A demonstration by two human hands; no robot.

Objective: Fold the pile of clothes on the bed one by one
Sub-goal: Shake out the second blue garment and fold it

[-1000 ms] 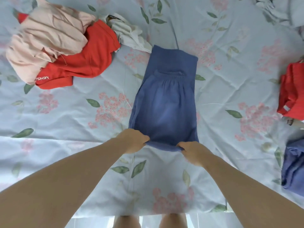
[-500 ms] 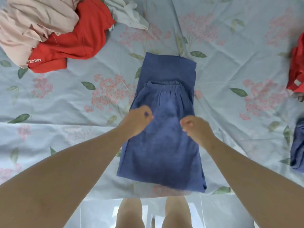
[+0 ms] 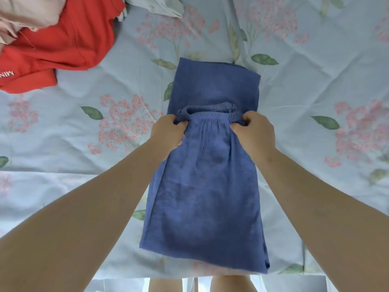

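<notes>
At the very bottom, the person's bare legs [image 3: 165,285] show just past the near edge of the bed [image 3: 105,161]. The bed is covered with a pale blue sheet printed with pink flowers and green leaves. Two bare forearms reach forward over this edge.

Between the arms lies the blue garment [image 3: 206,197], laid lengthwise away from the person, with its near hem at the edge of the bed. It is doubled over. The upper layer ends at a gathered elastic waistband [image 3: 214,114] lying across the cloth, and a flat lower layer runs on beyond it to a straight far edge.

Both hands are on that waistband. The left hand [image 3: 168,131] has its fingers curled round the left end and pinches the bunched elastic. The right hand [image 3: 253,131] grips the right end the same way, with its knuckles up. The band stretches between the two hands and is lifted slightly off the layer beneath, so a dark gap shows behind it.

Farther off, at the upper left and well apart from the blue garment, is the unfolded pile. A red garment [image 3: 63,39] with white lettering lies there, with a pink garment [image 3: 27,11] partly on top of it. A whitish garment [image 3: 155,5] lies just beside them at the top edge of the view.
</notes>
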